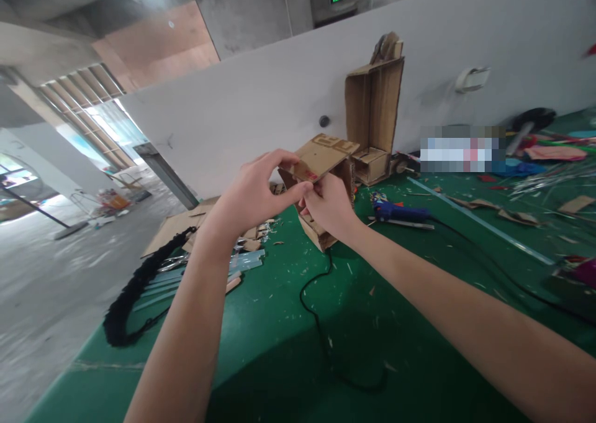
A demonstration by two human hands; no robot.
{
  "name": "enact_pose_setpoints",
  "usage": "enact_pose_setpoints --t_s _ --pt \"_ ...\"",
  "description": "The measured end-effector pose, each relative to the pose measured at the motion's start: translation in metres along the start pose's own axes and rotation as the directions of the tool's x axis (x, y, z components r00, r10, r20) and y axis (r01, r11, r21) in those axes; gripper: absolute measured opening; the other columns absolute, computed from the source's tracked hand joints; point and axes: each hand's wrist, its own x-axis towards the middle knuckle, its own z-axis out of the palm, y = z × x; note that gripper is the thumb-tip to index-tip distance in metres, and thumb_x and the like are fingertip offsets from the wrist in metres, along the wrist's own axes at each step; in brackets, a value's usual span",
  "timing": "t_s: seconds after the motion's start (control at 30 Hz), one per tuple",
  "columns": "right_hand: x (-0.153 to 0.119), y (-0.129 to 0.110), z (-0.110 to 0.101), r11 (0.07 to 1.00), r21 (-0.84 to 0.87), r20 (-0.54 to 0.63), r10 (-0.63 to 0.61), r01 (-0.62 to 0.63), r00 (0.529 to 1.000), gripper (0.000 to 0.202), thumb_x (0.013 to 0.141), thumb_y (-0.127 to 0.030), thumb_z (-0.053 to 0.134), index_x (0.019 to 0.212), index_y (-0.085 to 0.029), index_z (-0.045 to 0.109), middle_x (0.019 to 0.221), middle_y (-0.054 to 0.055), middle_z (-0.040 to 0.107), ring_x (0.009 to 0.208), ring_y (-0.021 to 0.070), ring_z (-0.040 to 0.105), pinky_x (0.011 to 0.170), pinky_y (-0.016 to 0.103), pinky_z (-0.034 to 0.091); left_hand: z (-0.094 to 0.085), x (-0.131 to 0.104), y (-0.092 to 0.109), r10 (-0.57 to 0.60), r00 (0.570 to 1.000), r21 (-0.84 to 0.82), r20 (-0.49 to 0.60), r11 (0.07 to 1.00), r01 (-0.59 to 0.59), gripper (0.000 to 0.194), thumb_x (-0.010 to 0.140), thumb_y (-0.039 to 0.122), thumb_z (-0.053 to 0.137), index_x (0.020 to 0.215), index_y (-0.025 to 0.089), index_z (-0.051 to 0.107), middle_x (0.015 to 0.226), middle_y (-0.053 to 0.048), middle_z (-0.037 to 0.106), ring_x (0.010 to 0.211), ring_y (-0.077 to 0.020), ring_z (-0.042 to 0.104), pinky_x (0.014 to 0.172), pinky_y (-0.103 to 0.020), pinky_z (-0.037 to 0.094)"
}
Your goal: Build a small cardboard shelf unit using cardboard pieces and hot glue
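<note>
Black yarn [121, 311] lies curved at the left of the green tabletop [270, 361]. Left hand [254, 190] forms a C, fingertips at the cardboard panel [328, 156], thumb against the other hand; grip cannot be confirmed. Cardboard box [320, 239] stands mid-tabletop beneath the panel. Right hand [331, 209] is curled at its front, pinch hidden. Blue glue gun [401, 211] lies further right.

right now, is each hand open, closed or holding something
Left hand: half-curled, fingers at the flap; firm grip cannot be told.
Right hand: fingers curled below the flap; what they hold is hidden.
</note>
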Motion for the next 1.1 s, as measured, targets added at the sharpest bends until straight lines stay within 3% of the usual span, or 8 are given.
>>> enact_pose_setpoints --t_s 0.3,0.63,0.93,1.1 --pt "-0.001 0.005 0.000 0.996 -0.038 -0.031 -0.077 0.076 0.997 0.010 0.084 -0.026 0.052 0.081 -0.018 0.056 0.065 -0.001 0.057 0.048 0.0085 0.058 0.045 0.021 0.052 0.001 0.001 0.000 -0.021 1.000 0.002 0.003 1.000 0.021 0.034 0.082 0.046 0.060 0.107 0.024 0.059 0.108 -0.003 0.067 0.099 -0.0198 0.062 0.085 -0.036 0.049" --pt "0.005 0.006 0.005 0.950 0.275 -0.067 0.169 -0.145 0.983 0.014 0.077 -0.030 0.061 0.072 -0.016 0.060 0.057 -0.001 0.059 0.047 0.0102 0.057 0.046 0.024 0.052 -0.001 -0.001 -0.003 -0.006 0.999 -0.014 0.042 1.000 0.007 0.033 0.084 0.044 0.057 0.109 0.023 0.058 0.117 -0.004 0.064 0.105 -0.0208 0.060 0.087 -0.035 0.049" --pt "0.004 0.003 0.006 0.950 0.308 -0.030 0.069 -0.056 0.997 0.013 0.075 -0.023 0.052 0.062 -0.020 0.051 0.052 -0.006 0.050 0.043 0.0062 0.048 0.043 0.020 0.045 -0.007 -0.003 -0.007 -0.007 0.991 -0.112 0.132 0.993 0.022 0.035 0.081 0.030 0.058 0.115 0.025 0.054 0.125 -0.004 0.059 0.110 -0.0216 0.058 0.091 -0.037 0.050" --pt "0.006 0.000 0.008 0.940 0.330 -0.019 0.105 -0.093 0.994 0.014 0.075 -0.029 0.055 0.065 -0.021 0.050 0.052 -0.007 0.047 0.042 0.0058 0.043 0.041 0.019 0.042 -0.008 -0.004 -0.011 -0.032 0.986 -0.228 0.161 0.971 0.069 0.037 0.084 0.039 0.056 0.117 0.024 0.053 0.132 -0.007 0.055 0.115 -0.0231 0.054 0.091 -0.037 0.051"
